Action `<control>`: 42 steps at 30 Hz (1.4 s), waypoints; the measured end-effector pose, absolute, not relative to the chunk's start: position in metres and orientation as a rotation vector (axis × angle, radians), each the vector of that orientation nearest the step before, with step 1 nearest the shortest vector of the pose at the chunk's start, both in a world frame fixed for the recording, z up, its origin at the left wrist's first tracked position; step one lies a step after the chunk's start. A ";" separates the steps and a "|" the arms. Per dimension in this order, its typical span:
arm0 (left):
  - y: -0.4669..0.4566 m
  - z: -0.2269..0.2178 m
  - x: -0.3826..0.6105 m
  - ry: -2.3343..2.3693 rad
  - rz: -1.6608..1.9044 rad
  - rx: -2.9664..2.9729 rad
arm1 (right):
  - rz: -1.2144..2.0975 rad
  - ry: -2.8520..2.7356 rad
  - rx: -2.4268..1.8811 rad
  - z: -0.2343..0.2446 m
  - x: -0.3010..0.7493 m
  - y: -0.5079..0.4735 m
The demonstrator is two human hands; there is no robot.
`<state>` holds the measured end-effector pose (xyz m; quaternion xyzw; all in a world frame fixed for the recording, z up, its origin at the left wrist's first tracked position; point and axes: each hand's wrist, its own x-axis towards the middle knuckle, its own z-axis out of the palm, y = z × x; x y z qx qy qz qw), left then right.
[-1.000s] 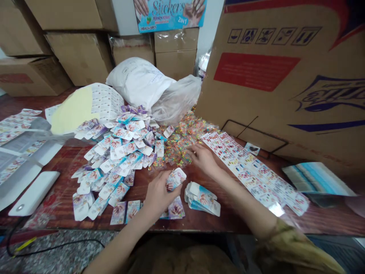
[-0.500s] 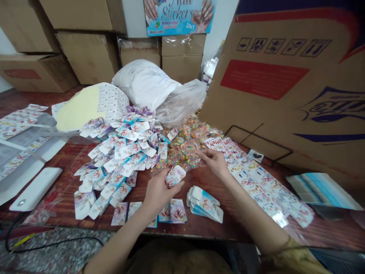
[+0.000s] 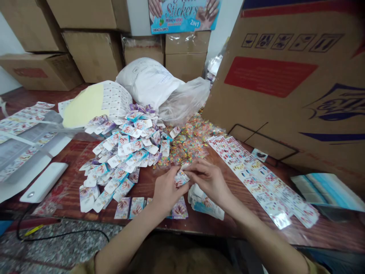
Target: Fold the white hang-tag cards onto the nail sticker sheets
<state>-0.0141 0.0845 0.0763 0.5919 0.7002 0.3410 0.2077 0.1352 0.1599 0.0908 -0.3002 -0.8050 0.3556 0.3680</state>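
Note:
My left hand [image 3: 165,193] is wrapped round a small printed cardboard box [image 3: 181,179], held upright above the table's front part. My right hand [image 3: 211,182] has its fingers pinched at the top of that box; whatever lies between them is hidden. Behind the hands spread small clear packets of coloured candy [image 3: 188,142]. To the left is a heap of flat-lying small printed boxes [image 3: 128,146]. Under my right wrist lies a stack of unfilled-looking boxes [image 3: 203,205]. A row of finished-looking boxes [image 3: 179,209] runs along the front edge, partly covered by my left forearm.
Long sticker sheets [image 3: 251,171] lie to the right, beside a large carton [image 3: 270,95]. A white sack [image 3: 148,80] and a clear plastic bag [image 3: 185,101] stand behind. At left are a white power bank-like device [image 3: 44,182] and more sheets [image 3: 25,118].
My right hand has moved left from the candy packets to the top of the box in my left hand. The whole view has shifted slightly.

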 end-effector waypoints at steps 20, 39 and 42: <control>0.070 0.072 -0.020 1.480 1.419 1.413 | 1.101 -1.894 -0.725 0.096 0.136 0.144; 0.064 0.075 -0.005 1.836 1.473 1.429 | 1.051 -1.821 -0.754 0.083 0.123 0.114; 0.066 0.078 -0.001 1.860 1.542 1.375 | 0.714 -1.944 -0.717 0.081 0.123 0.108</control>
